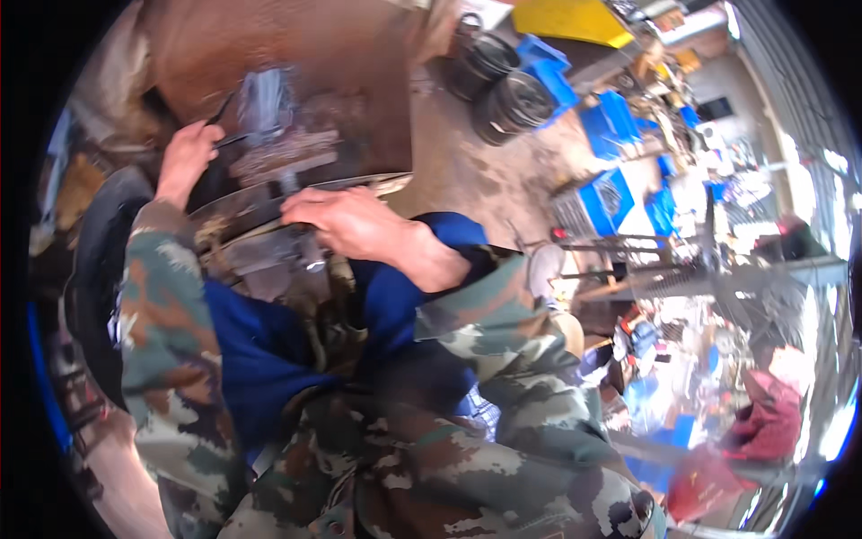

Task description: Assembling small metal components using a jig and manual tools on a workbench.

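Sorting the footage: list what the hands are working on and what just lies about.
In hand:
left hand gripping a dark tool
right hand on the metal part

Lying about:
blue crates
black buckets
yellow sheet

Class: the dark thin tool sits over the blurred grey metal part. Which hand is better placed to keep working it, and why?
Left, probably. The left hand already grips the dark thin tool beside the grey metal part. The right hand rests lower, on the curved metal rim, apparently steadying it.
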The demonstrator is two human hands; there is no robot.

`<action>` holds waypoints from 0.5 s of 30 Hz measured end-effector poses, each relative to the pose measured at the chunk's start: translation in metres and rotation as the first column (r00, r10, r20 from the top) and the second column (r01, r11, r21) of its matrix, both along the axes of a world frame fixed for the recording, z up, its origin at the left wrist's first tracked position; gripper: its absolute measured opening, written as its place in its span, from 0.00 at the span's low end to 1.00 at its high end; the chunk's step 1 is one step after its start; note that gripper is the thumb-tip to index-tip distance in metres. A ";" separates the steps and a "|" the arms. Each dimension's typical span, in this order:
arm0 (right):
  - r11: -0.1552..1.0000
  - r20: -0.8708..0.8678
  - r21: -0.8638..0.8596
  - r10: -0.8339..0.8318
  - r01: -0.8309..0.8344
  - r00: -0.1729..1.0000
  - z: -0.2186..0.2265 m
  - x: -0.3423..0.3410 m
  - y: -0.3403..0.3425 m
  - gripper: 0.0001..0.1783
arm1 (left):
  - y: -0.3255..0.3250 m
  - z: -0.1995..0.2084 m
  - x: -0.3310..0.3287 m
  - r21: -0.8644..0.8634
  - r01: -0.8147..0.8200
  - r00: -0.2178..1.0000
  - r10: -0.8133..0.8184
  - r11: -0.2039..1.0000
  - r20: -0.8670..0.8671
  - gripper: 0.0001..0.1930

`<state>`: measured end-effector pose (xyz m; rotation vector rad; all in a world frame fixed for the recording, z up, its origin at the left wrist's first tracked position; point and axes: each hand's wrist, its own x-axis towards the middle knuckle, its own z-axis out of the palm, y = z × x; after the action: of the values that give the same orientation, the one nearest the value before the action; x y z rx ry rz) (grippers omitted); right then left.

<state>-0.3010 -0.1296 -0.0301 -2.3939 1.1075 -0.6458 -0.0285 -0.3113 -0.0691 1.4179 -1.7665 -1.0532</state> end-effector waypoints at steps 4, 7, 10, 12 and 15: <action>0.999 0.093 -0.001 -0.035 0.035 0.995 0.003 -0.009 -0.003 0.23 | -0.018 -0.009 -0.011 0.035 -0.116 0.993 0.117 0.993 -0.010 0.17; 0.996 0.228 0.018 -0.094 0.093 0.969 0.004 -0.010 -0.016 0.22 | -0.022 -0.001 -0.023 0.070 -0.143 0.986 0.148 0.987 -0.072 0.19; 0.956 0.466 0.249 -0.261 0.158 0.845 0.015 0.002 -0.030 0.17 | -0.027 -0.002 -0.014 -0.003 -0.231 0.959 0.227 0.973 -0.167 0.19; 0.871 0.523 0.460 -0.424 0.174 0.740 0.027 0.012 -0.043 0.14 | -0.033 -0.003 -0.010 -0.165 -0.286 0.942 0.246 0.944 -0.227 0.18; 0.870 0.606 0.416 -0.481 0.263 0.633 0.040 0.019 -0.072 0.14 | -0.020 0.019 -0.022 -0.084 -0.256 0.927 0.220 0.963 -0.305 0.18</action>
<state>-0.2821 -0.2013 0.0096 -1.4257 1.2312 -1.2951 -0.0504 -0.3316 -0.0501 1.2876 -1.3825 -0.9524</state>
